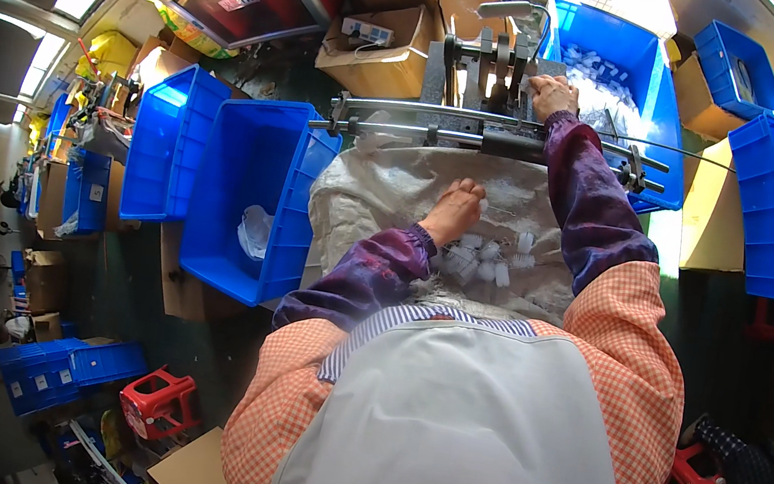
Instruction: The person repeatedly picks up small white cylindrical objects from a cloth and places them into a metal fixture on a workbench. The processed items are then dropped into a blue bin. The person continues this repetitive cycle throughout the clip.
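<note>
My left hand [453, 212] is closed in a pinch above a pale sheet [357, 176] spread in front of me. A small whitish plastic piece shows at its fingertips. Beside it, several small clear plastic pieces [487, 261] lie in a loose heap on the sheet. My right hand [554, 97] reaches forward to the right side of a dark metal machine [485, 70]. Its fingers are bent together against the machine, and what they grip, if anything, is hidden. Metal rails [395, 130] run across the machine's near side.
A blue bin [668, 114] of clear plastic pieces stands right of the machine. Another blue bin [214, 184], with a white bag inside, is at my left. Cardboard boxes [374, 68] stand behind. A red stool [159, 404] is at lower left.
</note>
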Available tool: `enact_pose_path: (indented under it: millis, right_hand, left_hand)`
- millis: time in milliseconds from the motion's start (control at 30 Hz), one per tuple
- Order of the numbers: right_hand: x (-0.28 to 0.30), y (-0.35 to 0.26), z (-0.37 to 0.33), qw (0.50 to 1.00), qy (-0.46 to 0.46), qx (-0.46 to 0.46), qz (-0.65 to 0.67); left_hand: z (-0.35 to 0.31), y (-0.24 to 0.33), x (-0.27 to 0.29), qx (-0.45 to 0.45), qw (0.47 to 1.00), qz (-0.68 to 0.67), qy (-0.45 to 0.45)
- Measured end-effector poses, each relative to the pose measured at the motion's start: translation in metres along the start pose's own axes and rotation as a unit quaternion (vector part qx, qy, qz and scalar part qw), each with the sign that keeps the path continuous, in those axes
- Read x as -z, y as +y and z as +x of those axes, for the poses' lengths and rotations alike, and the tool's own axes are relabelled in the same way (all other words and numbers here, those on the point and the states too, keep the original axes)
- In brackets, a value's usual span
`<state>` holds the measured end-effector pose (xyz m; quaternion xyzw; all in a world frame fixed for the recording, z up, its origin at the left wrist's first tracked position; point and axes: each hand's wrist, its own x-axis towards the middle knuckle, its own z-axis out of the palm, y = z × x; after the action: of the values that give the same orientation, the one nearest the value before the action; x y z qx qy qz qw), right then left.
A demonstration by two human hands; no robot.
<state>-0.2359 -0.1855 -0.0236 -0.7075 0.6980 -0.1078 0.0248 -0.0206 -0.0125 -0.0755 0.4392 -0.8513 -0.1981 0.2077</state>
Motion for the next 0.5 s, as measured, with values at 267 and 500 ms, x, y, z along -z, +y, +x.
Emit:
enact_pose_path:
  millis: [267,500]
  right_hand:
    - [0.01,0.009,-0.027,0.996,0.051,-0.052,-0.043]
    - [0.0,-0.01,-0.025,0.998,0.05,-0.037,-0.016]
  left_hand:
    - [-0.007,0.004,0.012,0.066,0.982,-0.168,0.048]
    - [-0.01,0.03,0.042,0.076,0.955,-0.281,0.061]
